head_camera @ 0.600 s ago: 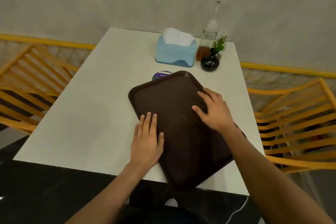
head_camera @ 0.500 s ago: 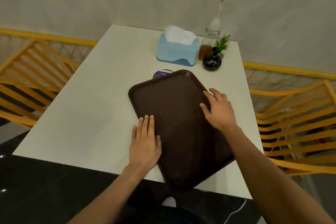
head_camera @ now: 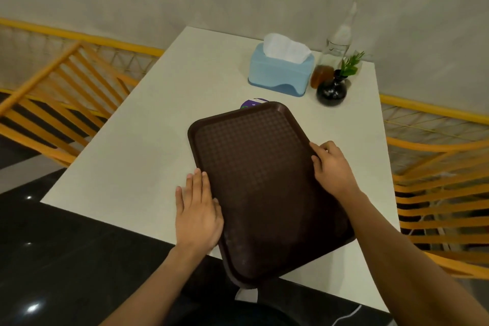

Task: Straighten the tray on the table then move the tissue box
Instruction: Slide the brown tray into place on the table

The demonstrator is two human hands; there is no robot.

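Observation:
A dark brown tray lies askew on the white table, its near corner hanging over the table's front edge. My left hand rests flat against the tray's left rim, fingers straight and together. My right hand curls over the tray's right rim and grips it. A light blue tissue box with a white tissue sticking up stands at the far side of the table, apart from the tray.
To the right of the tissue box stand a clear glass bottle and a small black vase with a green sprig. A purple round item peeks out behind the tray's far edge. Orange slatted chairs flank the table.
Both hands slid outward from the tray's surface to its rims, the left to the left rim and the right curling over the right rim. The tray turned slightly.

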